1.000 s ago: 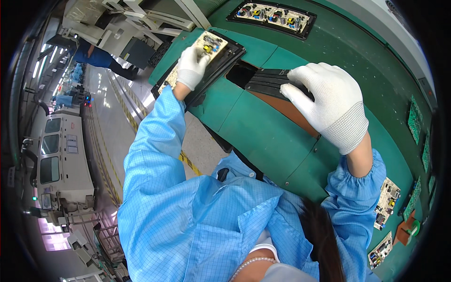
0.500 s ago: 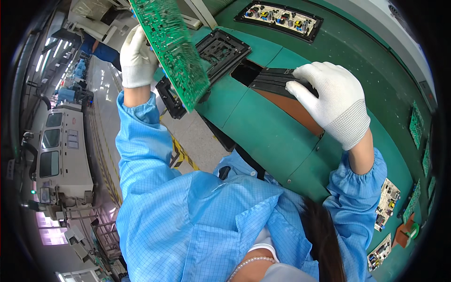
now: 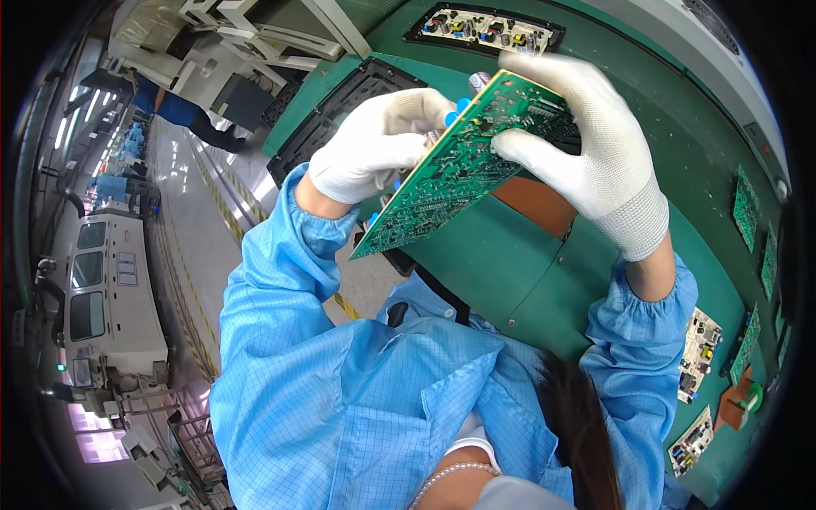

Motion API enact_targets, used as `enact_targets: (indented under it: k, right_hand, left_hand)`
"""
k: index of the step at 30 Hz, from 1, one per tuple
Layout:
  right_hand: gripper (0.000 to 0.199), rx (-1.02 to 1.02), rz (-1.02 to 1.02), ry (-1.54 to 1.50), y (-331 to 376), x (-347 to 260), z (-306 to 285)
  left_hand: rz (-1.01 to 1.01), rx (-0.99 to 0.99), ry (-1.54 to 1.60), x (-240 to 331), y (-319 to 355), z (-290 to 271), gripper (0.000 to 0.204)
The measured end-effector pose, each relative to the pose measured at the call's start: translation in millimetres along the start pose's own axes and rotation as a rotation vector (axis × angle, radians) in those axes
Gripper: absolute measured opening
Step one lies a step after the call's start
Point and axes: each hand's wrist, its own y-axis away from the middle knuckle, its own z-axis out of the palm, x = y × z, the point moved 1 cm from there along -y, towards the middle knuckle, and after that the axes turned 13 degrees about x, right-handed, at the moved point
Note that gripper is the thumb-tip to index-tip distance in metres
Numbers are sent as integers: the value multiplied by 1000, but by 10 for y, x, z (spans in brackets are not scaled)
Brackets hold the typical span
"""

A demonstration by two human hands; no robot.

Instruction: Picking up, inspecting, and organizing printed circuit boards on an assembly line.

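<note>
In front of me, over the green bench, I hold a green circuit board (image 3: 459, 174) tilted, its solder side with many short pins facing me. My right hand (image 3: 599, 140), in a white knit glove, grips the far right end, thumb on the solder side and fingers over the upper edge. On the board's other side, among blue and cylindrical components, is my gloved left hand (image 3: 378, 140); its fingers are curled against the board and their tips are partly hidden. Behind the left hand lies a black carrier frame (image 3: 331, 106).
A black tray with a component-filled board (image 3: 489, 30) lies at the bench's far side. More cream boards (image 3: 699, 353) and green boards (image 3: 746, 208) stand or lie on the right. A brown panel (image 3: 535, 204) shows in the bench. Past the left edge is a floor aisle with a person (image 3: 191, 110).
The board has come from the upper left to the middle and turned. My left hand moved right with it. My right hand has left the black strips at the bench opening and taken hold of the board.
</note>
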Motion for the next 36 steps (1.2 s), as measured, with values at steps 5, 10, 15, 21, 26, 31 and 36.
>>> enact_targets:
  k: [5, 10, 15, 21, 26, 31, 36]
  right_hand:
    - [45, 14, -4, -41, 66, -35, 42]
    - [43, 23, 25, 39, 85, -83, 82]
    - [40, 80, 86, 45, -51, -149, -94]
    - [27, 458, 235, 144, -217, -45, -712]
    - [26, 496, 265, 140, -222, -7, -808]
    - [25, 441, 201, 153, -197, -56, -798]
    - [24, 401, 213, 153, -217, -44, -796]
  left_hand:
    - [-138, 110, -215, 209, 84, -71, 47]
    - [66, -73, -542, 270, 252, 93, 69]
    - [72, 58, -775, 298, 188, 128, 44]
    - [204, 33, -743, 586, -193, -82, 36]
    - [283, -284, -903, 406, -510, 28, 45]
    - [270, -319, -895, 355, -664, 43, 48]
    - [175, -332, -896, 368, -682, 4, 50]
